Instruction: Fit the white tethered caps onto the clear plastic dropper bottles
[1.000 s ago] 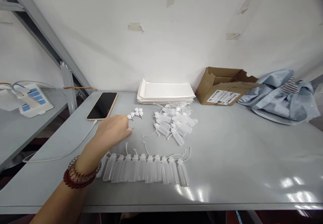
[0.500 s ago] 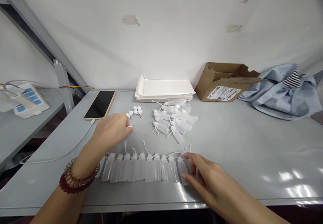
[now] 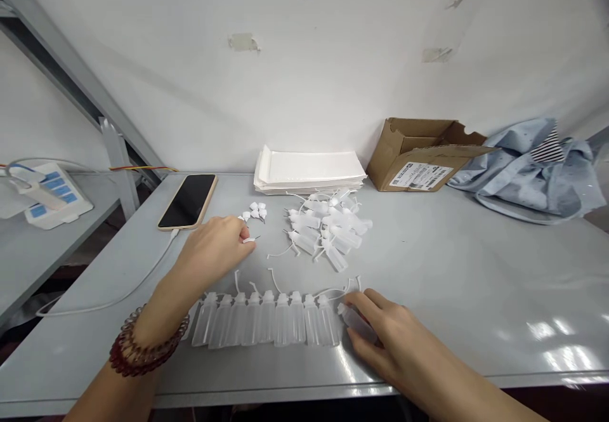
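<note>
Between its thumb and fingers my left hand (image 3: 221, 244) pinches a white needle tip (image 3: 249, 240), its thin dark needle pointing right. Just beyond lie several more white needle tips (image 3: 257, 210). My right hand (image 3: 387, 330) has its fingers round a small clear squeeze bottle (image 3: 356, 322), tilted with its neck to the left. Beside it a row of similar bottles (image 3: 267, 320) lies side by side, necks away from me, with thin white cap straps trailing. Farther back is a loose pile of such bottles (image 3: 328, 225), some with needles showing.
A phone (image 3: 188, 201) on a white cable lies at the left. Against the wall are stacked white trays (image 3: 311, 167), an open cardboard box (image 3: 421, 162) and a light blue cloth (image 3: 518, 174). A power strip (image 3: 57, 193) sits on the neighbouring surface at far left.
My right hand has closed on the end bottle, tilting it and shifting it slightly right, away from the row. My left hand has moved a little to the right with the needle tip.
</note>
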`<act>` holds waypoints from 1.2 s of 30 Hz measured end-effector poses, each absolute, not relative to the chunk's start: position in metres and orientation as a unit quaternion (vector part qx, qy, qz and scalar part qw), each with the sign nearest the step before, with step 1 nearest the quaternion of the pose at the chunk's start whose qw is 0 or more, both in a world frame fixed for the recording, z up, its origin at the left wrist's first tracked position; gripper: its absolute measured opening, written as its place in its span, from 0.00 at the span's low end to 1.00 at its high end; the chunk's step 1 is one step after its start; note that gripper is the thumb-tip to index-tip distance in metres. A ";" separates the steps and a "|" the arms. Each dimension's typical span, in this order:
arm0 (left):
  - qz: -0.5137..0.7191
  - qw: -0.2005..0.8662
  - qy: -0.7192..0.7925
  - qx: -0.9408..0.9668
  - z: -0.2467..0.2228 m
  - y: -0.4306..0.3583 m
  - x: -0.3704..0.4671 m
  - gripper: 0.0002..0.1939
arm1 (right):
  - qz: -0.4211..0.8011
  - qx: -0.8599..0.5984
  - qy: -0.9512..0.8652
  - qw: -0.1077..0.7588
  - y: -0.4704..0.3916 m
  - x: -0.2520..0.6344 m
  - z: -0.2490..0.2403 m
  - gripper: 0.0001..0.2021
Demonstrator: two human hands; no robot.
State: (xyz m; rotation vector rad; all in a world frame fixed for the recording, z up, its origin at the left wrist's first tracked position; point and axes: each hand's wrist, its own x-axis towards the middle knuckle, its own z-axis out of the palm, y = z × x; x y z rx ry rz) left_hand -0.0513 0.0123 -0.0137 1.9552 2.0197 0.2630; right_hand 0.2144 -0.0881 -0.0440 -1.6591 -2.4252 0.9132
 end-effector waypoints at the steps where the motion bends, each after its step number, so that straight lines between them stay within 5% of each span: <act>1: 0.094 0.167 0.701 0.687 -0.013 0.012 -0.050 0.08 | 0.302 -0.535 -0.788 0.046 -0.088 0.216 -0.044 0.07; 11: 0.298 0.439 0.541 0.653 0.005 -0.013 -0.015 0.11 | 0.313 -0.517 -0.759 0.241 -0.062 0.222 -0.010 0.11; 18: 0.431 0.605 0.430 0.513 -0.005 -0.024 0.004 0.08 | 0.518 -0.400 -0.677 0.338 -0.037 0.201 -0.007 0.09; 25: 0.474 0.687 0.388 0.391 -0.020 -0.028 0.015 0.09 | 0.574 -0.340 -0.612 0.424 -0.038 0.189 -0.029 0.09; 36: 0.468 0.717 0.379 0.351 -0.024 -0.040 0.029 0.12 | 0.587 -0.323 -0.615 0.415 -0.042 0.189 -0.033 0.07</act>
